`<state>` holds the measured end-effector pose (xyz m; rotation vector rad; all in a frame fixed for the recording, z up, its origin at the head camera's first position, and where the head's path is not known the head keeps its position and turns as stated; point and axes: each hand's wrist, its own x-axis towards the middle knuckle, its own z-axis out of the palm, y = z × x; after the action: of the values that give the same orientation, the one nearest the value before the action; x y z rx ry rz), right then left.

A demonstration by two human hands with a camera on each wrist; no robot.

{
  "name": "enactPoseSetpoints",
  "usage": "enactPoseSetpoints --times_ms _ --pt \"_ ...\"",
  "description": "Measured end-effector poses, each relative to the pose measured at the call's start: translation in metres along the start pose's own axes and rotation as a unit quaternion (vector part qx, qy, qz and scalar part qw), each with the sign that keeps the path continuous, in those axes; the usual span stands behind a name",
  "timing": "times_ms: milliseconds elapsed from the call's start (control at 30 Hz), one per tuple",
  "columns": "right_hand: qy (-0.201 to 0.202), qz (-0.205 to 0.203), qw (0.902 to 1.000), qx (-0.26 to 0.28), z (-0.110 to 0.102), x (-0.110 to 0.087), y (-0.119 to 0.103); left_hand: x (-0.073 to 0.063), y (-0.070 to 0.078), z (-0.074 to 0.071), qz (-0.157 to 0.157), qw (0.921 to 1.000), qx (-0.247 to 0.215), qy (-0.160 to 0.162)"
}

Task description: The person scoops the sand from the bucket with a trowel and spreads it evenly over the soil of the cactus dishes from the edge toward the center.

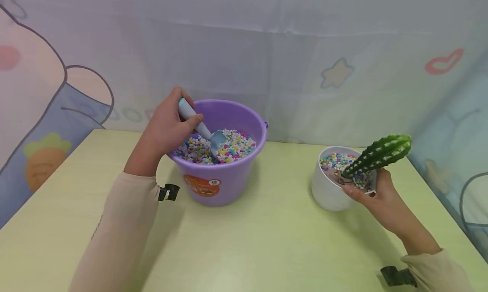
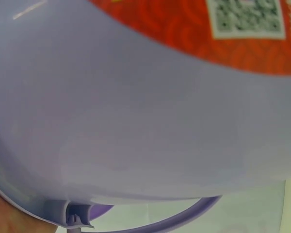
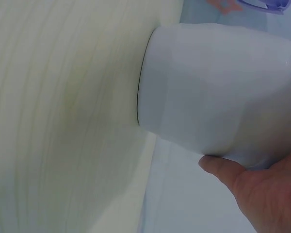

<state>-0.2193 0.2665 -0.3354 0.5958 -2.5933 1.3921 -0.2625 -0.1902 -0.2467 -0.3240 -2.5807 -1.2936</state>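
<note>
My left hand (image 1: 167,125) holds a light blue spoon (image 1: 204,131) by its handle over the purple bucket (image 1: 228,186). The spoon's bowl dips into small multicoloured pebbles (image 1: 240,146) inside. On the right, a green cactus (image 1: 381,154) leans to the right in a white pot (image 1: 329,194). My right hand (image 1: 383,205) grips that pot at its right side, thumb at the near rim. Coloured pebbles lie around the cactus base, over a brownish surface. In the right wrist view, the pot (image 3: 208,87) stands on the table with the hand (image 3: 266,194) against its side.
A light wooden table (image 1: 236,245) carries both containers, set apart from each other. Behind it hangs a pale cloth (image 1: 289,72) with cartoon prints. The bucket's handle (image 2: 184,217) hangs at its side in the left wrist view.
</note>
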Motion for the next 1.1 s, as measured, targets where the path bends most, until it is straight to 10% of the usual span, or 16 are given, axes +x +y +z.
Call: enactPoseSetpoints --times_ms 1100 --pt "-0.019 0.020 0.9995 -0.016 -0.0042 -0.0037 0.0013 0.0008 -0.0009 0.0021 0.006 0.9999 -0.003 0.008"
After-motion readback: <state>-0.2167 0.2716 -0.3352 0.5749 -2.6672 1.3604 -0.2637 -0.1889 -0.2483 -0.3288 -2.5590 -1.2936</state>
